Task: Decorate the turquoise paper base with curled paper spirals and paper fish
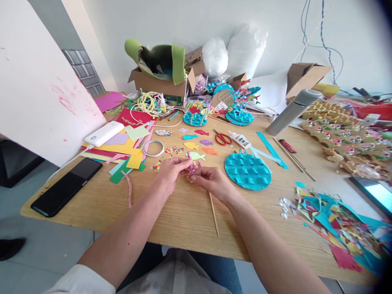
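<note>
Both hands meet above the front middle of the table. My left hand (170,173) pinches a small purple twisted strip (191,168) between thumb and fingers. On the strip's lower end, the fingers of my right hand (216,181) are closed too; a yellowish-brown bit shows beneath, its kind unclear. A thin wooden stick (213,214) runs out from below my right hand toward the table's front edge. Just beyond the fingers lie paper fish, among them a light green fish (197,156) and an orange fish (210,151). A round blue woven piece (248,173) lies to the right.
Red-handled scissors (223,139) and a glue tube (239,139) lie farther back. A grey flask (292,112) stands at right, beyond paper scraps (333,220). At left are a black phone (65,188), a white power bank (104,134) and coloured paper (134,159).
</note>
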Demonstrator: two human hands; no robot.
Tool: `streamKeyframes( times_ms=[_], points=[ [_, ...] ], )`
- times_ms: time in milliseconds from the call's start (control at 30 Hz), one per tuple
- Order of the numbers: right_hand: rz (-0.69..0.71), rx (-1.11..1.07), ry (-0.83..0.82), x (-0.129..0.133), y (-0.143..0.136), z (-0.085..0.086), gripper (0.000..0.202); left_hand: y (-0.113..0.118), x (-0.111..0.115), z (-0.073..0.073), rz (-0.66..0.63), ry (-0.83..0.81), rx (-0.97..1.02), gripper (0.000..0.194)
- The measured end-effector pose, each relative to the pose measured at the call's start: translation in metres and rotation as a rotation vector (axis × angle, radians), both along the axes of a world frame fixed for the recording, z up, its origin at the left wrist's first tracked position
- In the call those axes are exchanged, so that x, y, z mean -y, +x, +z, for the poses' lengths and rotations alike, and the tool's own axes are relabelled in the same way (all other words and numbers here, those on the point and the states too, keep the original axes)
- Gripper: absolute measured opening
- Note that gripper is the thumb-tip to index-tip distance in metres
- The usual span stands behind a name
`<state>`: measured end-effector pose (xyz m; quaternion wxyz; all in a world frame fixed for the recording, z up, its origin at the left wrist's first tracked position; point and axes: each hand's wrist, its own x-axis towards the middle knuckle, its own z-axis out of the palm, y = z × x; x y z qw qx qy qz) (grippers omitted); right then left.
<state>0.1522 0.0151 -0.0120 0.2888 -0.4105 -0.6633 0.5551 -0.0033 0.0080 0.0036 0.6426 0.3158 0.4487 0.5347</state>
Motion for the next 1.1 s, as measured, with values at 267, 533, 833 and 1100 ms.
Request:
streamKeyframes(
  times_ms=[267, 533, 833, 1100],
  points=[
    [-0.018, -0.01, 0.035, 0.0004, -0.002, -0.0014, 0.023, 0.0008, -0.0003, 0.0003, 0.018, -0.008, -0.002, 0.02],
    [-0.032, 0.035, 0.049, 0.002, -0.0041, 0.0015, 0.021, 0.0016, 0.0, 0.0, 0.049, -0.031, 0.022, 0.02],
    [-0.015, 0.023, 0.019, 0.0025, -0.0034, 0.0037, 0.023, 0.0018, 0.0, -0.002, 0.073, 0.023, -0.002, 0.02],
    [-0.004, -0.034, -0.084, 0.0016, 0.0009, 0.0036, 0.035, 0.0004, -0.0021, -0.0017, 0.09, 0.018, 0.01, 0.023]
  ],
)
